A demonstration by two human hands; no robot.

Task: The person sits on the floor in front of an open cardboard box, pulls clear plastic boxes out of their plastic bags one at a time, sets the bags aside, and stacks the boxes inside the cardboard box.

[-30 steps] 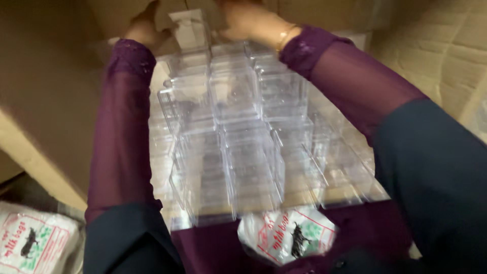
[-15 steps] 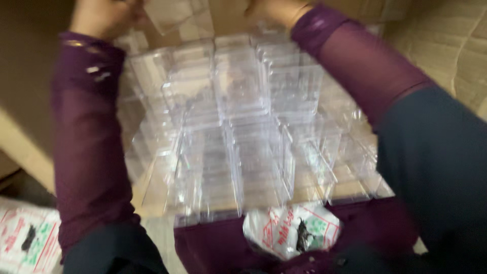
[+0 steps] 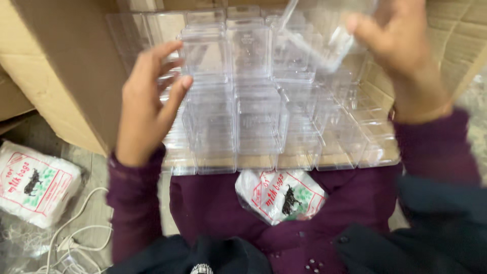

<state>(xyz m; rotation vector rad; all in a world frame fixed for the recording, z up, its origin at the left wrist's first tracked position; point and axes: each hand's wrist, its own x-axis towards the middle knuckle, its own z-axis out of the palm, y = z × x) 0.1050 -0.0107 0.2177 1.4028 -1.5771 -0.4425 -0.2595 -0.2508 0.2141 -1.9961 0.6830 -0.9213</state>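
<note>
Rows of clear plastic boxes (image 3: 256, 119) fill the carton (image 3: 66, 86); right hand (image 3: 401, 48) grips one lifted box (image 3: 324, 35), left hand (image 3: 147, 109) fingers spread open.

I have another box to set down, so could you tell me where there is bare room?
The grey floor strip between the cardboard box and the printed bag pack is bare. The clear boxes are packed tight.
</note>
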